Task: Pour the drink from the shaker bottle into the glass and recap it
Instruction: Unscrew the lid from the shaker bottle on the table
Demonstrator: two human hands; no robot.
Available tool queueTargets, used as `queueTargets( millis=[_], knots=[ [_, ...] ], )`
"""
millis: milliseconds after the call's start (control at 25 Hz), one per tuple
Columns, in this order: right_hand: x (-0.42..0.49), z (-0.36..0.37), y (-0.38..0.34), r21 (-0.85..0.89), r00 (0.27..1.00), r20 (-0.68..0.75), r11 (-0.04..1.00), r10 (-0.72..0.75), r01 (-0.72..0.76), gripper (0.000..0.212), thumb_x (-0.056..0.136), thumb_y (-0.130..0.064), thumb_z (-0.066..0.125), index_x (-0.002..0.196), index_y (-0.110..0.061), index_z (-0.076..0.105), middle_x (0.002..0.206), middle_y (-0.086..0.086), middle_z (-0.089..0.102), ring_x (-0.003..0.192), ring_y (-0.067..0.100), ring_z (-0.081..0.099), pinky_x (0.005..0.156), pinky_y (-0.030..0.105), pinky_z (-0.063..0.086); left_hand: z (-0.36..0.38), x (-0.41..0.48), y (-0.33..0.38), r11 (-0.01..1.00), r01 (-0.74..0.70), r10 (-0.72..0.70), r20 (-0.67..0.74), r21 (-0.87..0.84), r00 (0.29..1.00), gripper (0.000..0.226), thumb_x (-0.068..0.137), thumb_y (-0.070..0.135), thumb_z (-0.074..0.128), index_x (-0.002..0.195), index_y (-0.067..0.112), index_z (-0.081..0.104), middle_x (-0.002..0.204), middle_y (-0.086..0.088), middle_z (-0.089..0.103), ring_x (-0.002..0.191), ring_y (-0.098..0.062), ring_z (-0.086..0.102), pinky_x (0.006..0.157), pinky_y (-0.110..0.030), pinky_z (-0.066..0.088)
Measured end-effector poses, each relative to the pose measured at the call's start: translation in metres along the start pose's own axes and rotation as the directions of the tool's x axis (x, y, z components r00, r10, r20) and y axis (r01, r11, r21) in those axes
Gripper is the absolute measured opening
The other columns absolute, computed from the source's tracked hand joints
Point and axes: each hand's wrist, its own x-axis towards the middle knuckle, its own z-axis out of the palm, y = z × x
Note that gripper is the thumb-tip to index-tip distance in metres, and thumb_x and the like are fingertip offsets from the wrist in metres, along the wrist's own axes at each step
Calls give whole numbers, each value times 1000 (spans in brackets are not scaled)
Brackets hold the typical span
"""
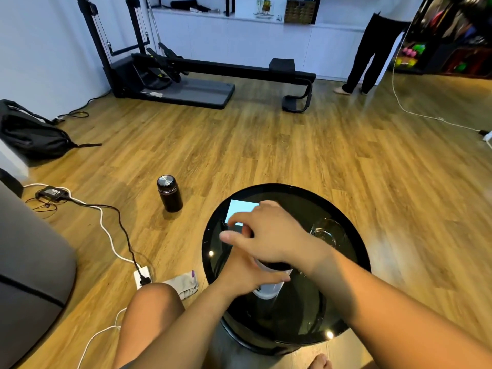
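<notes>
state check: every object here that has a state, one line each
shaker bottle: upright on the table, gripped around the body; cap hidden, on or off unclear
left hand: wrapped around the shaker bottle
right hand: over the bottle's top, fingers curled
glass: upright on the table, looks empty
black flask: upright on the floor, lid on
round table: glossy black top, reflecting lights

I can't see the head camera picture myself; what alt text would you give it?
A person's left hand grips a shaker bottle standing on a round black glass table, while the right hand works over its top. An empty clear glass stands just beyond on the table, and a dark flask stands on the wooden floor to the left.
</notes>
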Motion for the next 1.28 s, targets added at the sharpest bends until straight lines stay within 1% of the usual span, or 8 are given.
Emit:
queueTargets(
  millis=[160, 320, 560, 640, 840, 1040, 1120, 1280],
  knots=[
    [-15, -4, 0, 285, 984, -171, 953, -55, 103, 49, 92, -62, 48, 116, -27, 72, 95, -4, 73, 98, 15, 64, 86, 38, 51, 0, -1, 3, 1000, -13, 13, 4, -28, 1000, 97, 68, 33, 93, 145, 27, 35, 136, 23, 48, 131, 18, 45, 106, -11, 41],
    [-17, -18, 44, -3, 933, -166, 946, 318, -323, 58, 96, -68, 28, 115, -27, 65, 104, 3, 70, 104, 25, 64, 84, 41, 52, -5, 2, 0, 997, 37, -40, -58, -62, 998, 101, 52, 36, 101, 132, 38, 40, 124, 18, 63, 117, -1, 62, 90, -9, 49],
    [-8, -7, -11, 221, 999, -9, 974, -40, 41, 49, 95, -65, 43, 118, -31, 70, 81, -2, 74, 78, 12, 67, 75, 39, 56, -1, -2, 6, 1000, -13, 13, -34, -8, 999, 98, 64, 27, 98, 144, 24, 41, 135, 25, 48, 124, 22, 46, 102, -4, 39],
    [-13, -12, -2, 268, 981, -191, 960, -29, 80, 46, 94, -63, 44, 103, -29, 74, 76, -2, 74, 71, 11, 66, 69, 40, 56, -3, -1, 5, 1000, -11, 10, -49, -22, 999, 100, 62, 28, 99, 142, 32, 39, 132, 24, 50, 118, 23, 49, 98, -3, 41],
    [-7, -23, 45, -52, 934, -106, 936, 342, -348, 58, 97, -69, 29, 118, -27, 63, 93, 2, 73, 91, 25, 69, 80, 42, 56, -7, 0, 4, 997, 57, -59, -48, -49, 997, 99, 54, 34, 102, 133, 36, 42, 122, 20, 63, 112, 9, 61, 86, -5, 49],
    [-4, -5, -12, 191, 997, 72, 981, 12, -25, 50, 97, -64, 43, 132, -33, 60, 94, -2, 73, 93, 15, 61, 79, 35, 50, -1, -5, 9, 999, -20, 21, -35, 26, 999, 98, 63, 41, 94, 146, 26, 43, 143, 11, 48, 133, -1, 47, 108, -11, 40],
    [-10, -12, -8, 212, 996, -77, 975, -44, 59, 44, 98, -59, 46, 121, -28, 68, 95, -2, 74, 92, 16, 63, 87, 37, 51, -2, -2, 7, 998, -39, 40, -29, 47, 999, 104, 61, 48, 91, 149, 22, 41, 147, 9, 48, 137, -5, 46, 112, -17, 40],
    [-16, -24, 40, -94, 943, -160, 947, 291, -308, 56, 101, -63, 29, 115, -22, 64, 106, 7, 72, 103, 28, 66, 88, 41, 49, -6, -2, 4, 999, 43, -45, -79, -19, 996, 102, 51, 41, 101, 134, 39, 42, 128, 19, 61, 120, 1, 61, 96, -14, 50]
  ],
)
